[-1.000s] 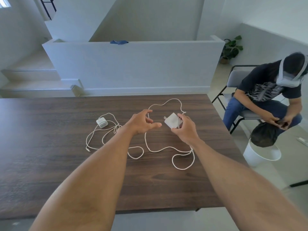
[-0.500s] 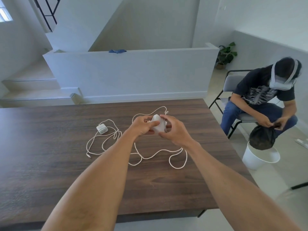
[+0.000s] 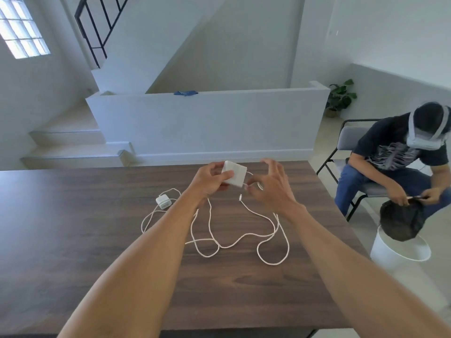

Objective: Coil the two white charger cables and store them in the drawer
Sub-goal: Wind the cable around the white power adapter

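Your left hand grips the charger brick above the table; your right hand pinches its cable beside it. Wind even, loose loops, keeping the trailing slack clear of the second charger.

The left arm hides part of the small charger's cable. The right hand covers the cable where it leaves the brick; whether its fingertips pinch the cable is blurred. No drawer shows.
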